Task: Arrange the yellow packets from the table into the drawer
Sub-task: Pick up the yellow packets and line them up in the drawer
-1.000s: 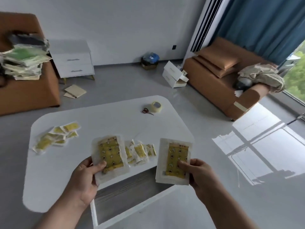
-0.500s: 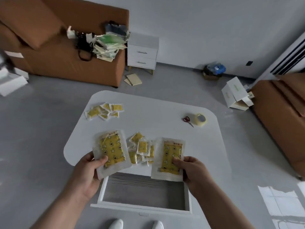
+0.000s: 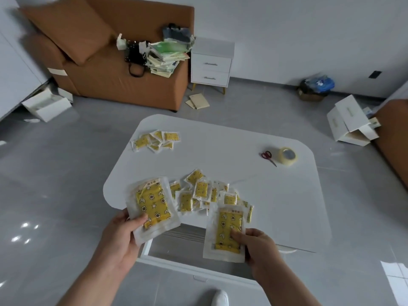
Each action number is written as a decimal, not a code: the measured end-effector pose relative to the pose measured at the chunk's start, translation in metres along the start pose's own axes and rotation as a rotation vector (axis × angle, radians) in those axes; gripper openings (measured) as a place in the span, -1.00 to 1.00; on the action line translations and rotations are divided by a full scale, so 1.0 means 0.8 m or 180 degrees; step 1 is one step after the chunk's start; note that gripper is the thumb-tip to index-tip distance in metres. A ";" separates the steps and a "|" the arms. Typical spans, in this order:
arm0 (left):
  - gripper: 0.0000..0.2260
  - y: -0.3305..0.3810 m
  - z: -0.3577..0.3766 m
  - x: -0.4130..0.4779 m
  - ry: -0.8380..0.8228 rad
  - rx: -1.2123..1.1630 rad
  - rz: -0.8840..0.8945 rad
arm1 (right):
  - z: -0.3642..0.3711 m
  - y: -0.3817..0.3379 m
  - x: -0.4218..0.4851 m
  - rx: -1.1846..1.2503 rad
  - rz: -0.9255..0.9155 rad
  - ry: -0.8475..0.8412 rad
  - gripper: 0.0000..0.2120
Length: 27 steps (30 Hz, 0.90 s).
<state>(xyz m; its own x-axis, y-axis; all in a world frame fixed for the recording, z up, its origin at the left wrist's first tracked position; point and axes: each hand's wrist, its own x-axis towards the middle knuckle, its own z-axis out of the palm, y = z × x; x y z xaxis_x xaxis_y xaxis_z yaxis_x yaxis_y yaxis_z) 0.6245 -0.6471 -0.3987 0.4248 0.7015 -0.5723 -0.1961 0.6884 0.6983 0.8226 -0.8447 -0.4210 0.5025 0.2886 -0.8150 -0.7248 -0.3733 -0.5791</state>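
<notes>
1. Two large yellow packets are held: left hand (image 3: 119,235) fingers pinch the left packet (image 3: 152,206), right hand (image 3: 260,246) fingers pinch the right packet (image 3: 227,233).
2. Both stay above the open drawer (image 3: 189,261); only the head view has shifted since a second ago.
3. Nothing placed yet; the near pile (image 3: 205,193) and far pile (image 3: 156,140) remain on the counter (image 3: 276,195).

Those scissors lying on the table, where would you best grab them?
Take the scissors by the red handle loops, coming from above on the far side. They lie flat, blades pointing toward the near edge, with the tape roll close on their right.
</notes>
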 end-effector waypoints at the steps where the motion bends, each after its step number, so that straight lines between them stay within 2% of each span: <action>1: -0.59 -0.002 -0.006 0.005 0.0004 0.0021 -0.0015 | 0.003 0.009 0.002 -0.0002 0.0059 0.0025 -0.75; 5: -0.65 -0.023 -0.038 0.036 0.0162 0.0348 -0.0210 | 0.020 0.044 0.027 -0.0027 0.0194 0.0074 -0.77; 9: -0.79 -0.062 -0.072 0.079 0.0417 0.0992 -0.0414 | 0.028 0.078 0.075 0.0021 0.0348 0.0048 -0.79; 14: -0.81 -0.129 -0.113 0.142 0.0633 0.1563 -0.0689 | 0.030 0.127 0.163 -0.0146 0.0587 -0.0300 -0.83; 20: -0.80 -0.230 -0.173 0.237 0.0452 0.2105 -0.1074 | 0.048 0.196 0.296 -0.0324 0.0891 -0.0538 -0.80; 27: -0.82 -0.324 -0.256 0.383 0.0117 0.2754 -0.1048 | 0.085 0.288 0.456 -0.0615 0.0952 -0.0199 -0.81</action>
<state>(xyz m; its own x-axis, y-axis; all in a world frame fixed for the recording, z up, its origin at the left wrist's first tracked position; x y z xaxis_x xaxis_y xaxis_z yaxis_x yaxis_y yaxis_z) 0.6243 -0.5726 -0.8434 0.3107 0.5105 -0.8018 0.6641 0.4869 0.5674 0.8074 -0.7657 -0.8500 0.2476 0.1924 -0.9496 -0.7299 -0.6074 -0.3134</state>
